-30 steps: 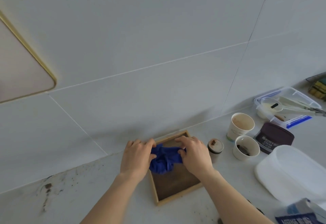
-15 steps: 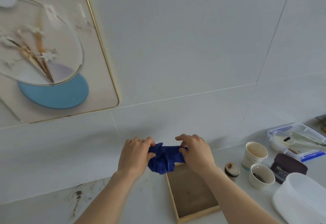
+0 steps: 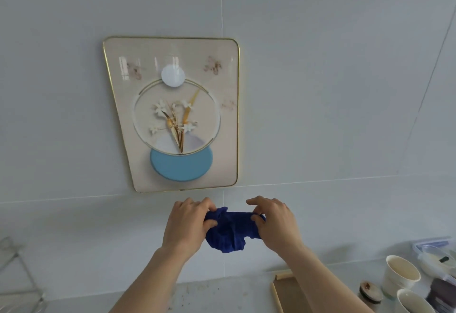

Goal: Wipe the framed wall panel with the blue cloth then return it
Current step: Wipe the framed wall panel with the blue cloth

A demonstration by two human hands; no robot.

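- Far left, down around 8 o'clock, a thin wire rack [image 3: 14, 270] pokes into view at the edge of the counter [image 3: 209, 298] (blurry, can't tell what kind).
- Up on the white tiled wall [image 3: 333, 78], roughly 11 o'clock from the middle of the shot, hangs the framed wall panel [image 3: 177, 115]: thin gold rim, rounded corners, beige face with a dried-flower design inside a ring, a white disc above it and a light blue disc below.
- Just under the panel's bottom edge, at about 6 o'clock from it, the left hand [image 3: 187, 226] is pinched shut on the left end of the blue cloth [image 3: 229, 233], thumb and fingers curled into the fabric.
- The cloth itself is bunched up and sagging between both hands, held up in the air in front of the wall, not touching the panel or the counter.
- The right hand [image 3: 276, 221] grips the cloth's right end, thumb tucked under, fingers arched over the top.
- Lower down at 5 o'clock, a wooden tray [image 3: 288, 295] sits on the counter, partly hidden by the right forearm.
- Bottom right corner, 4 o'clock: two white paper cups [image 3: 399, 275], a small round lid [image 3: 370, 288] beside them, a dark jar [image 3: 441, 293], and a clear plastic container [image 3: 434, 253] with a blue-edged lid behind.
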